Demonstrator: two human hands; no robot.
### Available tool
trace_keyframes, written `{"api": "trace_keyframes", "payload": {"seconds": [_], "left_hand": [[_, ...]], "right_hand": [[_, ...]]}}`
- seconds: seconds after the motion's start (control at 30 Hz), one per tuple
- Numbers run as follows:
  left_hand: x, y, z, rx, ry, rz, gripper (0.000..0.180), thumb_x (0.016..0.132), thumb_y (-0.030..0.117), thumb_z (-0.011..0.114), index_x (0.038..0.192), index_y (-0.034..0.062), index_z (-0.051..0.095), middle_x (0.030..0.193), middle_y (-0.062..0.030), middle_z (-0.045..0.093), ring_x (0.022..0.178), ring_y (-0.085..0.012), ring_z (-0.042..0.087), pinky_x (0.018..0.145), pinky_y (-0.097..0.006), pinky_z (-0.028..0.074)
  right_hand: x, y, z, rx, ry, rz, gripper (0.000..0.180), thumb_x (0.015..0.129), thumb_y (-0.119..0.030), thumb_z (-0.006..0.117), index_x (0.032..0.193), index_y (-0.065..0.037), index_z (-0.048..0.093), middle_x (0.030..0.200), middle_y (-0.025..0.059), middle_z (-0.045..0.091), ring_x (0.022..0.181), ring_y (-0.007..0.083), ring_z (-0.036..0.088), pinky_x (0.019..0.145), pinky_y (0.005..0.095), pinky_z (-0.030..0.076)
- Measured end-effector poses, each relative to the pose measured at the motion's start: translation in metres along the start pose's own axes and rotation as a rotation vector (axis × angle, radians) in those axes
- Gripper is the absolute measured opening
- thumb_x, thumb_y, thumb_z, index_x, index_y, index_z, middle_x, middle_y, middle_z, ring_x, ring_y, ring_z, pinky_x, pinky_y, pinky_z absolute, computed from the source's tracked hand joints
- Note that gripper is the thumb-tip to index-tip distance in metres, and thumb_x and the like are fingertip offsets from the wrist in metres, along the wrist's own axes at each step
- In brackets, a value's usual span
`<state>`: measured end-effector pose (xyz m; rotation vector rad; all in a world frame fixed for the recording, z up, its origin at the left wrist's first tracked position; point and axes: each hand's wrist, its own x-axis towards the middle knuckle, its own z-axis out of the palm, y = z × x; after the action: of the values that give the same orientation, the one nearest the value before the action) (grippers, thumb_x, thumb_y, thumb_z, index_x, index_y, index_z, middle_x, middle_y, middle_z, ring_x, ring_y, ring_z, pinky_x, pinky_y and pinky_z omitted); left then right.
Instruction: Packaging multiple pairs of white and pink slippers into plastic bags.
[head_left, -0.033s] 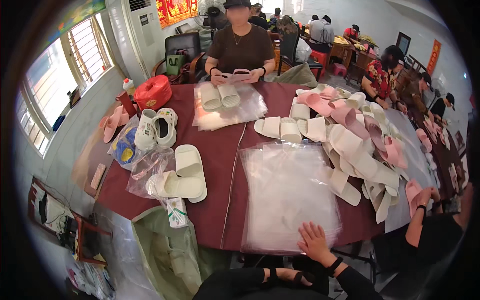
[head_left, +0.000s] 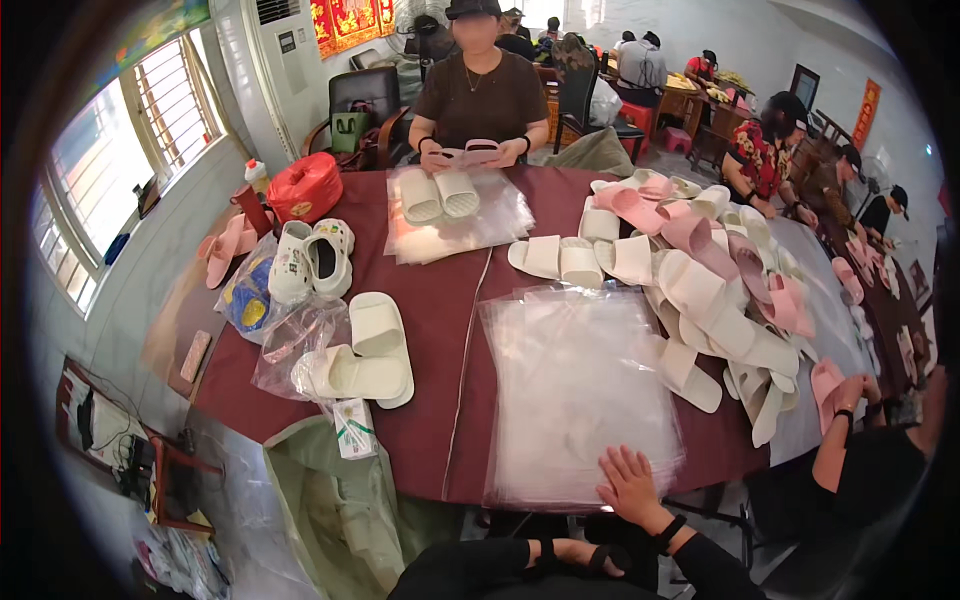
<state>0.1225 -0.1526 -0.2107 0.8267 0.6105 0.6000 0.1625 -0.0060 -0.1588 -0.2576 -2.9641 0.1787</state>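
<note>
The slipper heap (head_left: 705,290), right of the clear-bag stack (head_left: 575,390), lies loose, apparently unpacked; the stack looks unfilled. The right hand (head_left: 632,488) rests flat on its near-right corner, gripping nothing; the left hand (head_left: 572,553) lies nearer than the stack (grip indeterminable).

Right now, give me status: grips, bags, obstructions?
Right grip laid on clear bags, near their lower right corner. Left grip low, off the table, contents unclear. Slipper pile crowds the bags' upper right side.
</note>
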Motion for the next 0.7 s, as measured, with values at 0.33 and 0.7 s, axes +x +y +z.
{"api": "trace_keyframes", "payload": {"seconds": [0.33, 0.7], "left_hand": [[-0.006, -0.032, -0.022, 0.412, -0.341, 0.021, 0.038, 0.085, 0.03, 0.058, 0.107, -0.0015, 0.058, 0.105, -0.0101, 0.063, 0.098, -0.0183, 0.054, 0.089, -0.033, 0.041], [-0.117, 0.041, 0.008, 1.015, 0.468, -0.007, 0.036, 0.091, 0.033, 0.05, 0.102, -0.0015, 0.053, 0.086, -0.0235, 0.056, 0.086, -0.0387, 0.055, 0.075, -0.046, 0.044]], "right_hand": [[0.002, 0.001, -0.002, -0.01, 0.034, 0.006, 0.053, 0.083, -0.038, 0.055, 0.128, -0.012, 0.048, 0.137, 0.0098, 0.041, 0.128, 0.0306, 0.034, 0.105, 0.0496, 0.022], [-0.004, 0.006, 0.012, 0.026, 0.101, 0.003, 0.051, 0.085, -0.038, 0.053, 0.128, -0.012, 0.048, 0.137, 0.0097, 0.042, 0.128, 0.0295, 0.035, 0.105, 0.0503, 0.024]]}}
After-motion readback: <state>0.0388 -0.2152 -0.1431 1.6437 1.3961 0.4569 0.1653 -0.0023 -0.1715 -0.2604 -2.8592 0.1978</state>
